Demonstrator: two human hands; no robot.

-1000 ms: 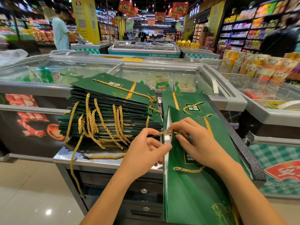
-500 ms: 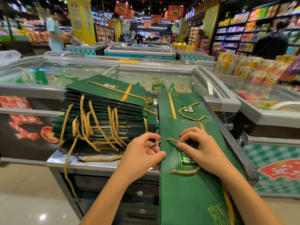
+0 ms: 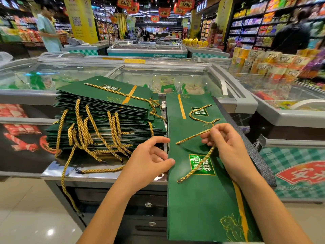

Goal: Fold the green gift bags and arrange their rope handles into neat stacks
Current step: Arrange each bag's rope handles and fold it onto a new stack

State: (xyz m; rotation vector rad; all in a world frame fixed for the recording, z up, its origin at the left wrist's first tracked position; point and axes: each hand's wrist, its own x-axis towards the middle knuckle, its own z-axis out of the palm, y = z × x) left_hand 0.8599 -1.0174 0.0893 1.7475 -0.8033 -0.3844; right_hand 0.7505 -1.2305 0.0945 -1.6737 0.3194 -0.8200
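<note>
Rope tidying on the flat bag

We are at the handle step. The green bag (image 3: 202, 199) lies flat on the desk (image 3: 58, 171), its near end overhanging the edge, just right of the tall stack (image 3: 105, 117) of folded bags. Our right hand (image 3: 228, 148) pinches the rope handle (image 3: 191, 137) at the top of its loop. Our left hand (image 3: 151, 161) sits at the bag's left edge, thumb on it, fingers curled; whether it grips we cannot tell. Next, we judge, the loop wants laying flat before stacking.
</note>
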